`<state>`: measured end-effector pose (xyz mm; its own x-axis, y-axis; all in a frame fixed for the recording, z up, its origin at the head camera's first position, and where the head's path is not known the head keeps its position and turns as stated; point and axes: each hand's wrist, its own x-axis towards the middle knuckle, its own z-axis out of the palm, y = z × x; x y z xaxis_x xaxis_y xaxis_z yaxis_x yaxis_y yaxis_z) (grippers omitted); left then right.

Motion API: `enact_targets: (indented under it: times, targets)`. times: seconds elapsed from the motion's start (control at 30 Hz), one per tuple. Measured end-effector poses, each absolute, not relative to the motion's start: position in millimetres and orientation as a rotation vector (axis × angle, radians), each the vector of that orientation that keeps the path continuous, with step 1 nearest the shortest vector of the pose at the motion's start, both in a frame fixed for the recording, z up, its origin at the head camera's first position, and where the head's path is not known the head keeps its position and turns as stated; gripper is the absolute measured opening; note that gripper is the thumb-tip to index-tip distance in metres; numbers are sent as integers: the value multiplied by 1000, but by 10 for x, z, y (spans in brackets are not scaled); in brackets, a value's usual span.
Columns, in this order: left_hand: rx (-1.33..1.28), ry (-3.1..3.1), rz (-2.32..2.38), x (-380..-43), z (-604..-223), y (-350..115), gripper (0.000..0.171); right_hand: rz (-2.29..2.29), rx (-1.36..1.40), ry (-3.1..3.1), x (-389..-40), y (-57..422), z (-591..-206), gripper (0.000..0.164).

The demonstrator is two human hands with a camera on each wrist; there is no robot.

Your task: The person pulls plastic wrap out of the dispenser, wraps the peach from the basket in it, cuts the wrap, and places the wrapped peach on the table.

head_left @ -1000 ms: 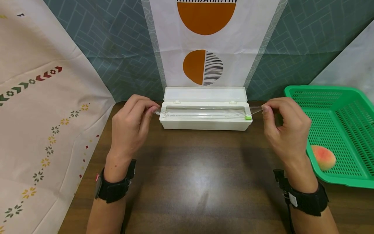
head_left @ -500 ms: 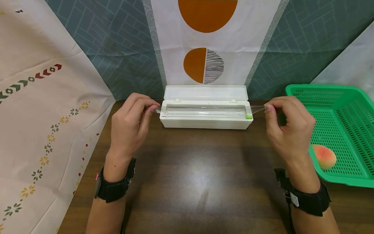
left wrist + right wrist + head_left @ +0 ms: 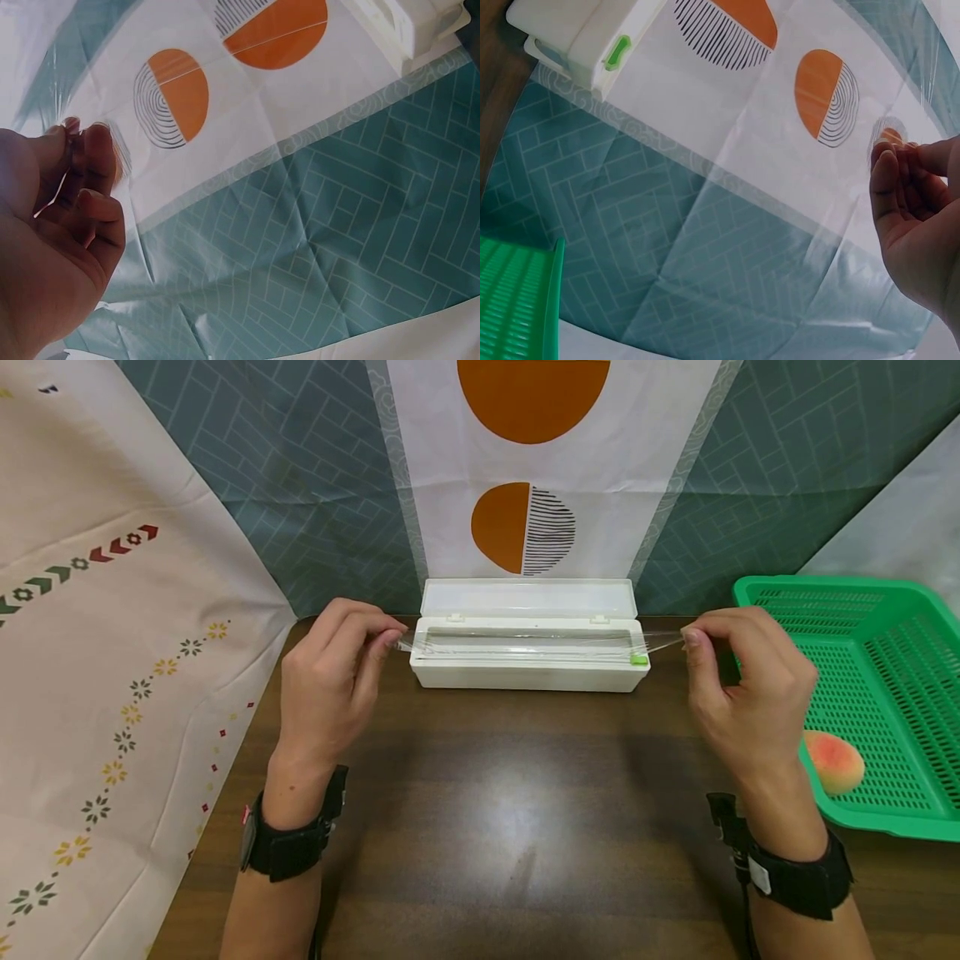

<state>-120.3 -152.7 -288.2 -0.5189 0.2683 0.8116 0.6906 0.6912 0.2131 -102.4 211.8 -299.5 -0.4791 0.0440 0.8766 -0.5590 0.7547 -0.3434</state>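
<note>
A white cling film dispenser [image 3: 528, 677] stands at the back of the table in the head view, its lid [image 3: 528, 600] tipped back. A green slide cutter [image 3: 638, 660] sits at the right end of its front rail. Clear cling film [image 3: 663, 641] stretches above the dispenser and past both its ends. My left hand [image 3: 327, 681] pinches the film's left corner between thumb and fingertips. At the opposite corner, my right hand [image 3: 750, 689] pinches the film the same way. Both wrist views show thumb and fingertips meeting; the film there is hardly visible.
On the right of the brown table [image 3: 517, 827] stands a green plastic basket [image 3: 851, 585] with a peach [image 3: 835, 763] inside, close to my right wrist. A patterned cloth [image 3: 187, 727] covers the left side. A printed curtain [image 3: 675, 552] hangs behind the dispenser.
My right hand has shifted slightly to the right, and the film stretches a little farther on that side. The left hand has drifted slightly left. Both keep their pinch.
</note>
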Motion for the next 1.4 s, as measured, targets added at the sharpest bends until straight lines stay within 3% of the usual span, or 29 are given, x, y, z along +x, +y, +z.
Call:
enact_targets:
  times: [1.4]
  targets:
    - [-743,-2037,-713,-1100,-2778,-1473,9,773,380,-1918,-930,2104,-2931,19]
